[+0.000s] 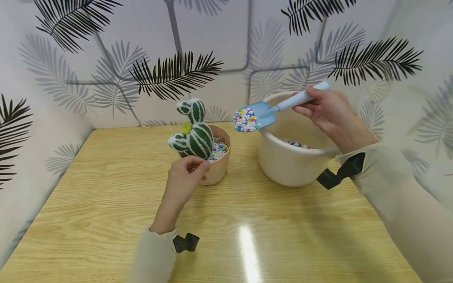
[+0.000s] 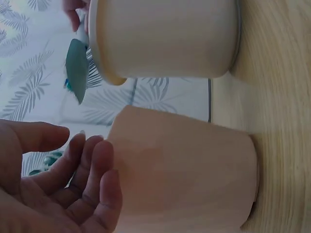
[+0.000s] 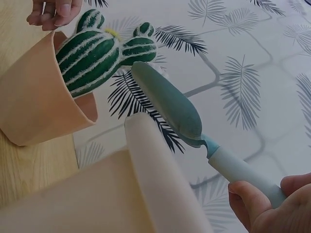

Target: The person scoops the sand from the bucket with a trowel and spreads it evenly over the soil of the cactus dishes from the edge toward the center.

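My right hand (image 1: pixel 329 114) grips the pale handle of a small blue trowel (image 1: pixel 267 114), held over the left rim of a cream bucket (image 1: pixel 290 173). Colourful pebbles (image 1: pixel 245 120) fill the trowel's scoop. To the left stands a peach-coloured pot (image 1: pixel 221 171) with a green and white toy cactus (image 1: pixel 199 141) leaning left in it, and similar pebbles (image 1: pixel 217 151) around its base. Beside the pot's near rim is my left hand (image 1: pixel 185 175), its fingers loosely bent. The left wrist view shows a gap between its thumb (image 2: pixel 46 136) and fingers, with nothing held.
A wood-grain table (image 1: pixel 106 204) carries the pot and bucket. Behind it rises a wall covering (image 1: pixel 226 47) with a leaf pattern. More pebbles (image 1: pixel 298 144) lie low inside the bucket.
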Demonstrator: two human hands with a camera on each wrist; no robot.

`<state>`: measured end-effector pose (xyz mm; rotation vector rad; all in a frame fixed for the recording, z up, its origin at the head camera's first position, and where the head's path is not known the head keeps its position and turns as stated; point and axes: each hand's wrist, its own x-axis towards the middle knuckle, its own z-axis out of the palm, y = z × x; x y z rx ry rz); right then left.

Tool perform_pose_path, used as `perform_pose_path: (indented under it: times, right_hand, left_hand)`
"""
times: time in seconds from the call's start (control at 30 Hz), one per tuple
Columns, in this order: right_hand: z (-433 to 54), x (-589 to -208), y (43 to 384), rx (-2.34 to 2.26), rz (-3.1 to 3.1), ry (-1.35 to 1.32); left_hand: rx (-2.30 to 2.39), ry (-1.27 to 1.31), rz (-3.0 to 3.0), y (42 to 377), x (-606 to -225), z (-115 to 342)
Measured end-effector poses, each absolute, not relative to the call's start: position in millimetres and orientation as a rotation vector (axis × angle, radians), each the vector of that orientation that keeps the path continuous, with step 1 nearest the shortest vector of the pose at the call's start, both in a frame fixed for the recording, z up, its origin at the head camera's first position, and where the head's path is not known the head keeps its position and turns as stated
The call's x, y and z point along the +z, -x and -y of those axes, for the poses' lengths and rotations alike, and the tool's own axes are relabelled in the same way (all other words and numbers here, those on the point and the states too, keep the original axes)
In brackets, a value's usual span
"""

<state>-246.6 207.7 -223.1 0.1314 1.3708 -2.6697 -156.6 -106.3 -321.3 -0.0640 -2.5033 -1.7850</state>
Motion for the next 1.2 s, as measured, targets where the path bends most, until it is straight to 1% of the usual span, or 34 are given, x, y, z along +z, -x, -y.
perform_pose_path:
  times: [0.1,0.3,0.4,0.57,0.67,0.97,1.1,1.2]
  right_hand:
    - [-204.0,-222.7,245.3,-2.661,-1.397,-0.138]
    - [-197.9,-221.2,242.5,-2.656,-1.416,-0.137]
    - [-195.4,-221.6,242.4,-2.653,-1.415,-0.146]
    - [-192.7,-223.3,243.6,-2.652,-1.4,-0.143]
    - [-192.1,-224.5,245.5,-2.647,-1.376,-0.143]
    - [-186.1,-226.3,250.1,-2.634,-1.345,-0.166]
    - [-183.1,-226.2,250.5,-2.633,-1.349,-0.154]
    - [-178.8,-227.0,251.6,-2.63,-1.351,-0.146]
  left_hand:
    - [-1.777,0.074,2.639,158.1,-317.6,121.9]
    - [-1.817,0.196,2.827,162.3,-313.3,150.7]
    - [-1.793,0.139,2.844,165.1,-314.1,158.4]
    - [-1.739,0.036,2.772,173.6,-319.8,162.0]
    - [-1.757,0.034,2.666,181.3,-326.9,163.0]
    - [-1.786,0.264,2.55,202.1,-347.0,164.6]
    - [-1.732,0.307,2.607,204.8,-348.5,165.5]
    - [-1.699,0.291,2.64,203.6,-349.2,168.1]
